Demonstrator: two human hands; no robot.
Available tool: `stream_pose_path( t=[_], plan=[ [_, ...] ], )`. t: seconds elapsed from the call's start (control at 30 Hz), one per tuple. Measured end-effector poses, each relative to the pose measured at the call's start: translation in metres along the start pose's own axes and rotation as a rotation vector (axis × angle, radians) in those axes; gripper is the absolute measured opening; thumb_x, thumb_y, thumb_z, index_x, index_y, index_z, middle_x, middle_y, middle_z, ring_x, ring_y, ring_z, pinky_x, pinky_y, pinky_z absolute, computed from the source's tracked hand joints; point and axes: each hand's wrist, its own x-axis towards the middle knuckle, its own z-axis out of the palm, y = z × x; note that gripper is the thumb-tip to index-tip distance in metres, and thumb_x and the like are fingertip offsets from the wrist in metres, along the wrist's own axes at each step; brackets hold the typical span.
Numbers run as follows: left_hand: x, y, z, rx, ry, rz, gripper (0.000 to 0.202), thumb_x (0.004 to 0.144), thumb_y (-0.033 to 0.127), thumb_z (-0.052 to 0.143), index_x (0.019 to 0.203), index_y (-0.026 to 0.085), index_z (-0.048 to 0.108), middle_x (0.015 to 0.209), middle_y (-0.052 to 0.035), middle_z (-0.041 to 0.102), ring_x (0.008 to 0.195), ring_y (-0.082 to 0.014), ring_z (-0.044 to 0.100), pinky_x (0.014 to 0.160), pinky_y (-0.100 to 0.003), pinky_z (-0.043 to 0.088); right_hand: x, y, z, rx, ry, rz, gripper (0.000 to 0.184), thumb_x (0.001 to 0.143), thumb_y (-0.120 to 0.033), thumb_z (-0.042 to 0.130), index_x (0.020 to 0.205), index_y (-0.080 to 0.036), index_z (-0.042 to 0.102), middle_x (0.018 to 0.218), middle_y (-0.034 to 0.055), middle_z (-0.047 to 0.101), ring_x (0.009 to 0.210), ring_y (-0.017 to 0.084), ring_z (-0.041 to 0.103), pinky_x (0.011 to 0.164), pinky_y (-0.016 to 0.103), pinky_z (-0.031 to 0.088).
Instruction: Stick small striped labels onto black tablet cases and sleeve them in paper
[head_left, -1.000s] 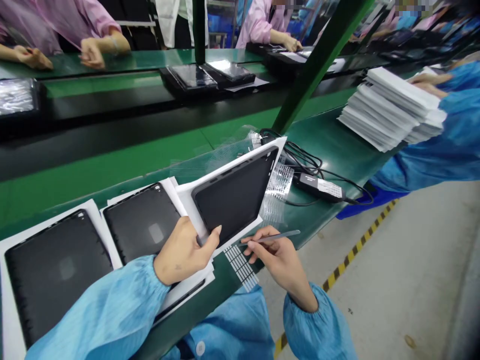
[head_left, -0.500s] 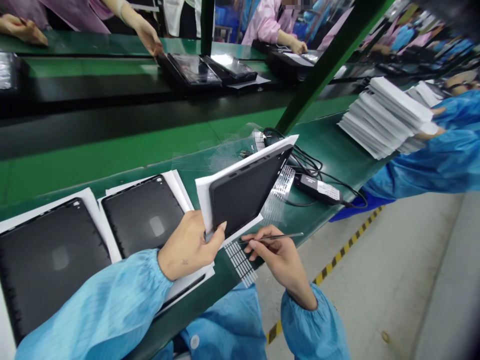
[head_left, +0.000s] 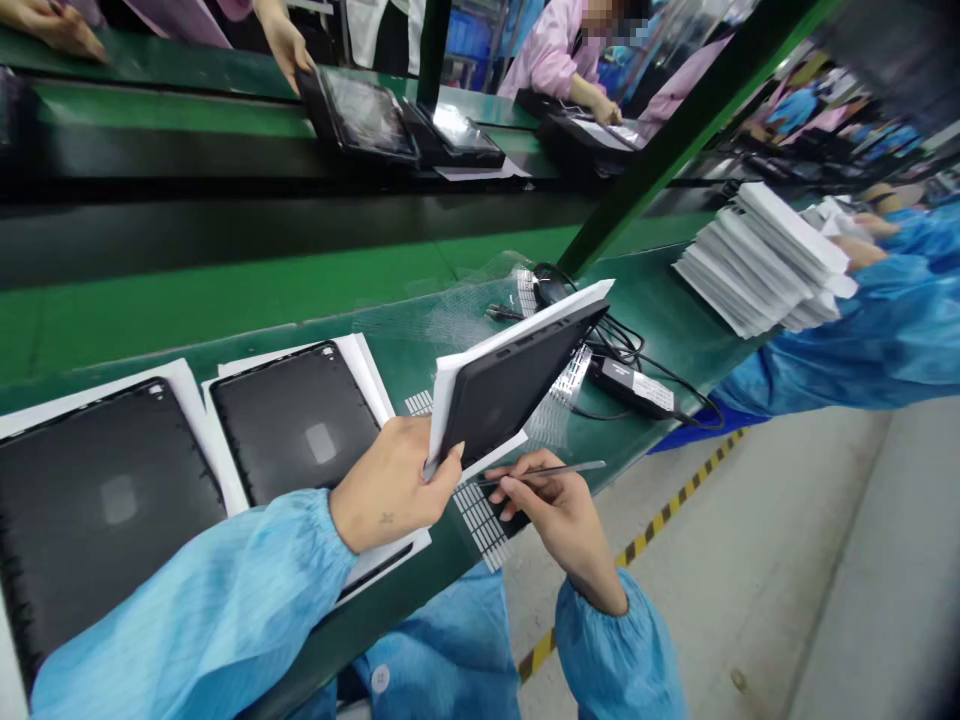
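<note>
- While the left hand (head_left: pixel 394 488) holds up a black tablet (head_left: pixel 517 385), its fingers (head_left: pixel 450 462) grip the tablet's low corner tight.
- That tablet tilts up and away from those fingers, with a white paper sheet (head_left: pixel 525 325) behind it.
- The right hand (head_left: pixel 559 515) is just beside the left fingers, and its fingers (head_left: pixel 517 487) pinch a thin metal tool (head_left: pixel 551 472).
- The tip of the tool points toward the tablet's low edge and looks close to it.
- Right under those right fingers lies a white strip of small labels (head_left: pixel 476 520).
- Past the fingertips, beyond the tablet, lies a clear sheet of labels (head_left: pixel 566 385), and a black power adapter (head_left: pixel 630 388) with its black cable (head_left: pixel 622 340) is next to it.
- Left of the left fingers, two more black tablets (head_left: pixel 296 425) (head_left: pixel 97 500) lie face down on white paper on a green workbench (head_left: pixel 675 310).
- Far past the fingers, a co-worker's hand (head_left: pixel 862 250) in a blue sleeve is on a tall stack of white paper packs (head_left: pixel 757 265).
- Across the bench, a co-worker's hand (head_left: pixel 604 108) in a pink sleeve rests on a dark tablet case (head_left: pixel 585 130).
</note>
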Motion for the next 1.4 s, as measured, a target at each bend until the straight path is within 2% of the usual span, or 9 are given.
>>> stream_pose_path(
  t=[0.07,0.17,0.27,0.47,0.63,0.83,1.17,1.4],
  plan=[
    [0.0,0.0,0.0,0.008,0.024,0.022,0.019,0.083,0.02,0.047,0.065,0.018,0.05,0.056,0.0015,0.053,0.054,-0.0133,0.051,0.059,-0.027,0.043,-0.001,-0.002,-0.003,-0.015,-0.005,0.005,0.024,0.077,-0.034,0.072,0.075,-0.017,0.055,0.077,0.0053,0.07,0.054,0.014,0.064,0.051,0.025,0.056],
    [0.001,0.001,-0.001,0.01,0.045,0.043,0.026,0.082,0.016,0.049,0.059,0.02,0.038,0.046,0.0068,0.037,0.042,-0.0085,0.036,0.049,-0.025,0.033,-0.003,-0.004,-0.009,-0.003,0.039,-0.023,0.023,0.078,-0.033,0.073,0.076,-0.019,0.055,0.071,0.0029,0.068,0.057,0.015,0.065,0.054,0.026,0.055],
    [0.0,0.001,-0.002,-0.007,0.044,0.037,0.03,0.082,0.016,0.05,0.058,0.02,0.032,0.044,0.0085,0.029,0.038,-0.0071,0.028,0.044,-0.025,0.027,-0.003,-0.001,-0.015,0.024,0.157,-0.095,0.019,0.081,-0.029,0.071,0.081,-0.02,0.054,0.062,-0.0008,0.066,0.056,0.014,0.064,0.056,0.024,0.053],
    [-0.003,-0.001,0.001,-0.004,0.044,0.008,0.023,0.084,0.019,0.049,0.062,0.018,0.042,0.052,0.0039,0.047,0.049,-0.0103,0.046,0.054,-0.026,0.036,0.009,0.01,-0.005,0.046,0.513,-0.203,0.025,0.077,-0.032,0.073,0.083,-0.018,0.054,0.06,-0.0011,0.065,0.05,0.012,0.06,0.051,0.022,0.049],
    [-0.004,-0.002,0.003,0.008,0.069,0.026,0.02,0.085,0.019,0.048,0.065,0.017,0.051,0.054,0.002,0.053,0.052,-0.0131,0.052,0.058,-0.028,0.041,0.014,0.01,0.011,-0.069,0.672,-0.251,0.024,0.075,-0.032,0.073,0.075,-0.016,0.055,0.057,-0.0012,0.062,0.05,0.014,0.062,0.051,0.023,0.05],
    [-0.005,-0.002,0.003,0.026,0.051,-0.017,0.018,0.085,0.022,0.048,0.072,0.015,0.058,0.065,-0.0031,0.062,0.064,-0.0196,0.061,0.067,-0.034,0.048,0.015,0.008,0.015,-0.073,0.696,-0.285,0.024,0.077,-0.032,0.072,0.078,-0.016,0.054,0.054,-0.0013,0.064,0.049,0.014,0.062,0.051,0.023,0.05],
    [-0.002,-0.001,0.003,0.04,0.053,-0.006,0.025,0.086,0.022,0.047,0.062,0.018,0.051,0.056,0.0003,0.055,0.059,-0.0192,0.061,0.061,-0.032,0.048,0.015,0.008,0.015,-0.131,0.687,-0.265,0.022,0.077,-0.03,0.072,0.076,-0.016,0.055,0.055,-0.0015,0.062,0.05,0.014,0.063,0.049,0.023,0.05],
    [-0.006,-0.001,0.001,0.057,0.047,0.005,0.022,0.086,0.023,0.047,0.065,0.018,0.053,0.06,-0.0007,0.058,0.062,-0.0194,0.061,0.06,-0.031,0.046,0.016,0.012,0.015,-0.184,0.692,-0.277,0.022,0.078,-0.031,0.071,0.077,-0.017,0.055,0.054,-0.0024,0.062,0.049,0.014,0.063,0.048,0.022,0.05]
  ],
)
